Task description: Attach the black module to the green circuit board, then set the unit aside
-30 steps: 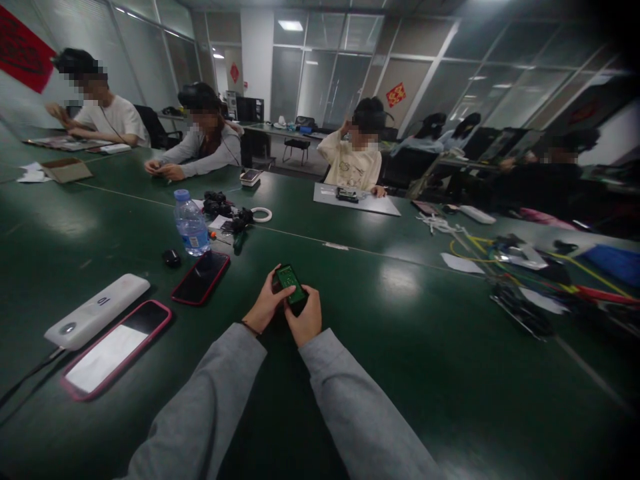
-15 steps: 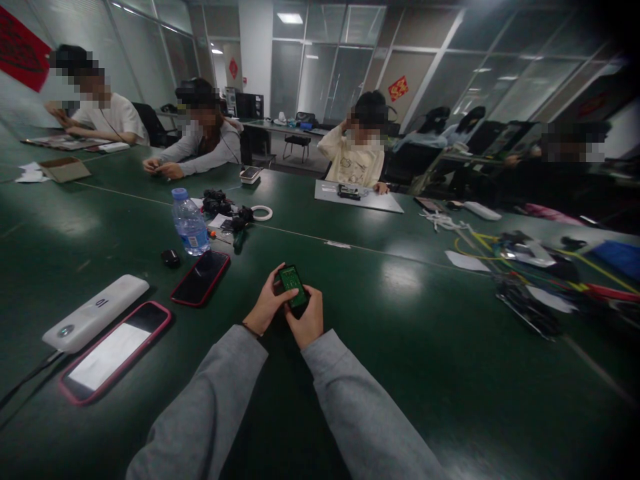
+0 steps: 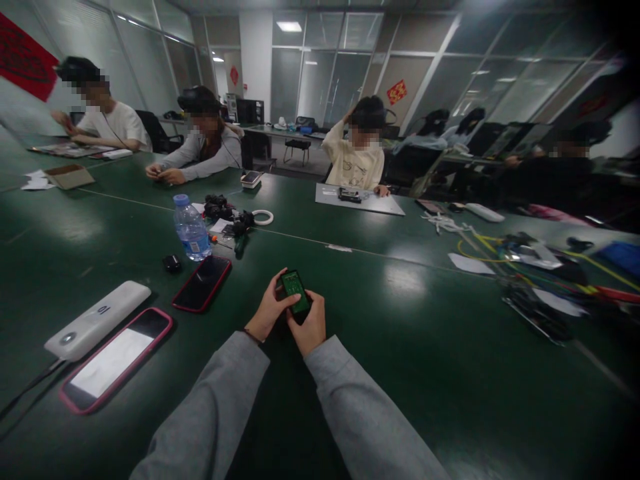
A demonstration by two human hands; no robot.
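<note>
Between my two hands is a small green circuit board in a black frame (image 3: 291, 285), held just above the dark green table (image 3: 380, 360). My left hand (image 3: 265, 315) is closed round its left side, with the thumb lying across the board's face. Its lower right edge is gripped by my right hand (image 3: 311, 325), the thumb near the bottom corner. Fingers behind the board are hidden. Left of my hands lies a dark-screened phone in a red case (image 3: 202, 285).
Left are a water bottle (image 3: 192, 230), a black earbud case (image 3: 171, 263), a white power bank (image 3: 97, 320) and a lit phone (image 3: 117, 360). Tangled cables (image 3: 540, 300) lie right. Across the table, a person (image 3: 357, 157) sits behind a grey board (image 3: 377, 203); others sit nearby.
The camera view has tilted slightly upward, so everything sits a little lower in the picture. Both hands keep their hold on the circuit board, with the left thumb still across it.
</note>
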